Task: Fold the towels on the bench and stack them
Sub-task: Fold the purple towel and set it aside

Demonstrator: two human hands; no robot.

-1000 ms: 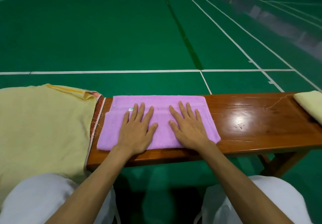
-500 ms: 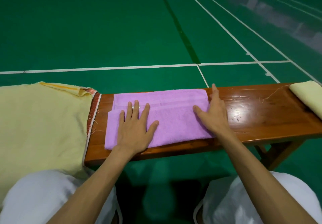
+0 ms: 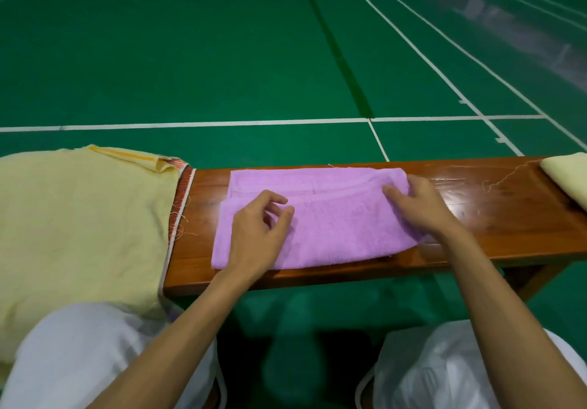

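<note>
Bench (image 3: 495,218): ran left to right, with the court floor (image 3: 190,59) behind it and the knees (image 3: 79,351) before it.
Middle towel (image 3: 333,218): lay folded on the bench's middle.
Large towel (image 3: 79,218): draped over the bench's left end, just left of the middle towel, apart from it.
End towel (image 3: 565,176): on the bench's right end, well apart.
Left hand (image 3: 257,233): on the middle towel's left half.
Right hand (image 3: 416,205): at its right edge.

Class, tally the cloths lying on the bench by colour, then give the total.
Purple: 1, the purple towel in the middle.
Yellow: 2, the large yellow cloth at the left end and the folded yellow towel at the right end.
Orange-red: 1, the patterned edge showing under the large yellow cloth.
Total: 4
</note>
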